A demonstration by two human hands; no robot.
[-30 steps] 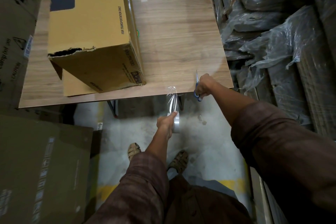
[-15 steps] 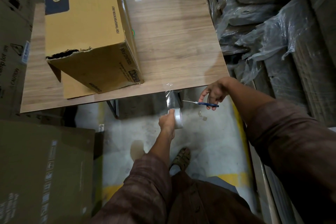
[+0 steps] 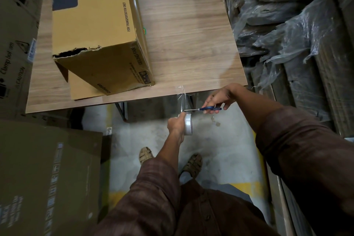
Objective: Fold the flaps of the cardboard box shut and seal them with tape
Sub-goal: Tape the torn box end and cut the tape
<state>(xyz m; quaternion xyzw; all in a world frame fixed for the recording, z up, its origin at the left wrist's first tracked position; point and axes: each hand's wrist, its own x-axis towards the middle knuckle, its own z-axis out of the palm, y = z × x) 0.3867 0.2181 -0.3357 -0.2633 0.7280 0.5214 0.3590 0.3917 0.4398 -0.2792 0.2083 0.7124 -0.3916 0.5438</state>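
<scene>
Landmark: the surface point(image 3: 191, 30), a wood-grain top; all places below are given relative to it.
Cardboard box point(image 3: 95, 30): lies on its side on the left part of the surface, near end facing the front edge. One flap lies flat on the surface under that end; a torn gap shows along the upper edge. Judged not yet folded shut or sealed.
Left hand point(image 3: 175, 123): below the front edge of the surface, over the floor, fingers curled round the tape roll point(image 3: 188, 123).
Tape strip point(image 3: 183, 97): clear, runs from the roll up to the front edge of the surface, where its end appears stuck. Judged anchored there so that the pull keeps it taut for cutting.
Right hand point(image 3: 217, 99): just off the front right corner of the surface, gripping the scissors point(image 3: 203, 109) by the blue handles, blades pointing left at the strip just above the roll. Whether the blades already bite cannot be told.
Step in hand: cutting a length of tape, by judgement.
Surroundings: brown cartons point(image 3: 17, 30) stacked left of the surface; a large dark carton point(image 3: 47, 178) low on the left; plastic-wrapped bundles point(image 3: 298, 25) to the right.
Obstructions: nothing lies between the strip and the box; the bare right part of the surface separates them.
</scene>
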